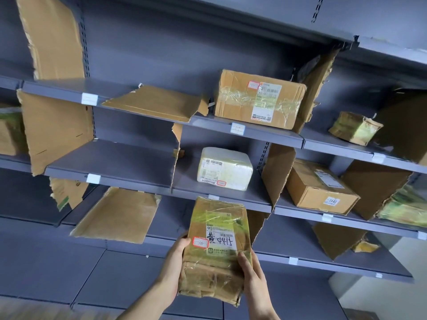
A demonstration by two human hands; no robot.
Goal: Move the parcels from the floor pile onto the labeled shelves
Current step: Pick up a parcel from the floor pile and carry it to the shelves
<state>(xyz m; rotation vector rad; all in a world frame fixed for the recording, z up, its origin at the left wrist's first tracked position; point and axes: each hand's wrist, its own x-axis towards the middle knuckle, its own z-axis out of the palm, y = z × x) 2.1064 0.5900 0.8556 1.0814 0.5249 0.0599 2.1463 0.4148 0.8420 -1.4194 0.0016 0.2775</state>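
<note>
Held mid-air before grey shelves [143, 158]: brown taped parcel [217, 255], crumpled cardboard, white label handwritten "4415", red-edged sticker "10". Left hand [178, 255] and right hand [250, 271], each grip clamped on parcel sides. Beyond, shelved: white parcel [225, 168]; higher, large taped box [258, 99]; cardboard dividers [57, 132] between bays.

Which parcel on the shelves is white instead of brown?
The white plastic-wrapped parcel on the middle shelf, just above the taped brown parcel held in both hands. All the other shelf parcels are brown cardboard.
</note>
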